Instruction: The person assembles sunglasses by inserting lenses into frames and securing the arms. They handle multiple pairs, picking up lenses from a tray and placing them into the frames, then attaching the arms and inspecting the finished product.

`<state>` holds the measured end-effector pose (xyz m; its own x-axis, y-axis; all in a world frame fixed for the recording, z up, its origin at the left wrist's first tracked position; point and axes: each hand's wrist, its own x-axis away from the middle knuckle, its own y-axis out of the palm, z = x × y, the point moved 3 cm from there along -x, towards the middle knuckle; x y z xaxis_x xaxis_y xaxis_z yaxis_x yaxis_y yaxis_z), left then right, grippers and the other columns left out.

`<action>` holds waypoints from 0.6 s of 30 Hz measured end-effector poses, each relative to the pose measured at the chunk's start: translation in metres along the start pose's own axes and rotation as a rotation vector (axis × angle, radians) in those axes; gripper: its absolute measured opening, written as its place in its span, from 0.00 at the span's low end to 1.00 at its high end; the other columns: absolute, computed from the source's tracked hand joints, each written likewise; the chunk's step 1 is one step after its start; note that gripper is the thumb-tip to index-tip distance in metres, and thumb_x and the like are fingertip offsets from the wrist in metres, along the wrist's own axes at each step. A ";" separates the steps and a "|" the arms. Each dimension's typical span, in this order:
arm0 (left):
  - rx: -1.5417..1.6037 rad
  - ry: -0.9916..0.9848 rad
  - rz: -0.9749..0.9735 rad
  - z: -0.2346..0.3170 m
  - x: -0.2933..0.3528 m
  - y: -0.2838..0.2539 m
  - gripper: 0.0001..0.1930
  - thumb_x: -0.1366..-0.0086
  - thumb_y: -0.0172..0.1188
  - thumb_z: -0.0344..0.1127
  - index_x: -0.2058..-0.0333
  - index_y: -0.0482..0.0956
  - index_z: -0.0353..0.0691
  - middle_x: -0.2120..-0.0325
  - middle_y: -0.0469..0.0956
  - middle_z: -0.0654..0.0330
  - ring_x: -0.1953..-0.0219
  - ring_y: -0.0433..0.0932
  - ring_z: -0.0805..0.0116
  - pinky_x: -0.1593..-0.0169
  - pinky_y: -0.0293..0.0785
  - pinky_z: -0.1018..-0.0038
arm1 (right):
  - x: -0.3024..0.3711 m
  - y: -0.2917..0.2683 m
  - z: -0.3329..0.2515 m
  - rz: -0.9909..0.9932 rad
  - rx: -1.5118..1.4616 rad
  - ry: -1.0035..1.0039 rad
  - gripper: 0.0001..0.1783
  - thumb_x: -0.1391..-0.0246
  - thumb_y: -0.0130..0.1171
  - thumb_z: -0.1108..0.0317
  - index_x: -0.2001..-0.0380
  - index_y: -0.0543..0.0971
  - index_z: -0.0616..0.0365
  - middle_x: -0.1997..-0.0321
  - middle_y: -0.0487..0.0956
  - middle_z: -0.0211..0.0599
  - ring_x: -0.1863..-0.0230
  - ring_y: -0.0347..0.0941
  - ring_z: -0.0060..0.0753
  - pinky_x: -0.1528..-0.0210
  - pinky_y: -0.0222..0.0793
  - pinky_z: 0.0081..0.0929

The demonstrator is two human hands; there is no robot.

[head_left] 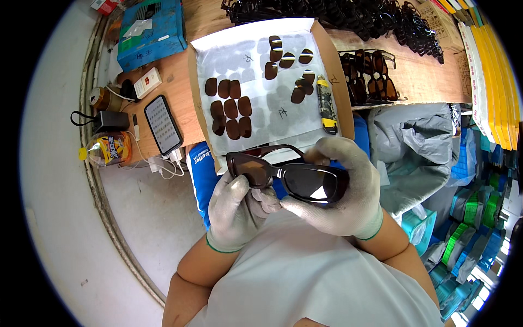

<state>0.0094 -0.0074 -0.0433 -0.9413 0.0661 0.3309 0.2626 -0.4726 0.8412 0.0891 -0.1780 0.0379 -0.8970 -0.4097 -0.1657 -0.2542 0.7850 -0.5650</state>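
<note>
A pair of dark sunglasses [278, 172] is held up in front of my body, lenses facing me. My left hand [235, 210], in a whitish glove, pinches the rim by the left lens with thumb and fingers. Gripping the other end is my gloved right hand [348, 188], its thumb below the right lens and its fingers behind the frame. Just beyond lies a shallow cardboard box [338, 71] lined with white paper. Loose brown lenses [231, 108] lie on the paper in groups. A black and yellow utility knife [327, 106] rests along the box's right side.
Finished-looking sunglasses [373, 76] sit right of the box, with a heap of black frames [348, 19] behind. A phone [163, 125], a bottle [111, 148], a can [103, 98] and a blue box [152, 38] stand left. Yellow-edged stacks [493, 82] rise at far right.
</note>
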 end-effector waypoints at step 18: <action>-1.383 0.781 -0.029 0.021 -0.005 0.003 0.14 0.34 0.58 0.25 0.50 0.75 0.34 0.46 0.72 0.38 0.44 0.76 0.46 0.40 0.71 0.59 | 0.002 -0.002 -0.020 -0.052 0.312 -0.392 0.24 0.64 0.78 0.64 0.61 0.79 0.57 0.83 0.70 0.26 0.85 0.67 0.30 0.82 0.61 0.29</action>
<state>0.0197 0.0090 -0.0335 -0.9293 -0.1534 -0.3361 0.2664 -0.9085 -0.3219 0.0803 -0.1712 0.0547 -0.6678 -0.6351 -0.3880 -0.1213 0.6073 -0.7852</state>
